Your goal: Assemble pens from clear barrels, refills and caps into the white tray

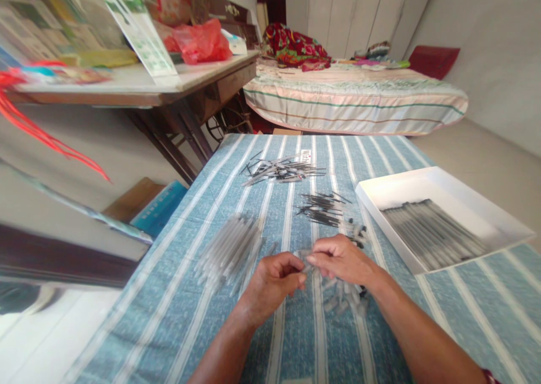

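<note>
Over the middle of the striped cloth, my left hand (274,279) and my right hand (344,260) meet with fingers pinched. A small translucent grey piece (304,255) shows between the fingertips, blurred, and its far end is hidden by my left fingers. Left of my hands lies a bundle of frosted pen barrels (232,246). Short translucent pen caps (346,298) are heaped below my right hand, which partly covers them. Small black plugs (359,232) lie just beyond that hand, near a pile of thin dark pen refills (323,208).
A white box lid (459,198) at the right holds a row of grey pens (431,229). Another pile of refills (283,170) lies at the table's far end. A cluttered desk (207,76) stands at the left, with a bed (355,99) beyond.
</note>
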Tool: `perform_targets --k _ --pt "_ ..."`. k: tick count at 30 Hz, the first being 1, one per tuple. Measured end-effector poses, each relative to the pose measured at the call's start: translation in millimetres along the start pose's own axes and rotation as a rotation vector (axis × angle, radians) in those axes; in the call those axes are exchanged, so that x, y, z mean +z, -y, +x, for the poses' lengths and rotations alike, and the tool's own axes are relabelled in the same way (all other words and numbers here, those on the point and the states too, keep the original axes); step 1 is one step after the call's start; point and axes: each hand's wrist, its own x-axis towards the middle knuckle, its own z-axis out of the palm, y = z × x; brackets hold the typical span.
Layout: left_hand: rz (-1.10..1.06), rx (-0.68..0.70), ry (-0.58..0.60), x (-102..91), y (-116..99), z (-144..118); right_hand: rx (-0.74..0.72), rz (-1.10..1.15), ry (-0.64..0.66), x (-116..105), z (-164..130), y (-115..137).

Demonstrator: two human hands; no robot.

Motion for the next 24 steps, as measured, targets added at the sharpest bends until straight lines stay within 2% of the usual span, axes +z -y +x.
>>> perform_targets --k 3,6,13,17,20,24 --pt "-0.024 0.002 -0.012 -0.1 -1.1 -0.2 0.016 -0.023 -0.021 0.0 0.2 -0.2" --pt "-0.024 0.003 -0.014 0.0 -2.7 -0.8 0.002 0.027 0.010 -0.6 0.0 0.9" --pt "-0.027 0.041 -0.019 2.3 0.0 -1.0 0.011 -0.076 -0.009 3.2 -0.1 5.0" --pt "0.144 0.086 -0.039 1.0 -2.4 -1.2 0.027 -0.074 -0.030 4.2 0.7 2.3" --pt "0.321 0.158 0.003 -1.7 -3.3 -0.5 0.027 -0.072 -0.044 4.6 1.4 1.8" --pt "0.363 0.224 0.011 -4.1 -0.8 0.9 0.043 -0.072 -0.040 5.9 2.0 2.8"
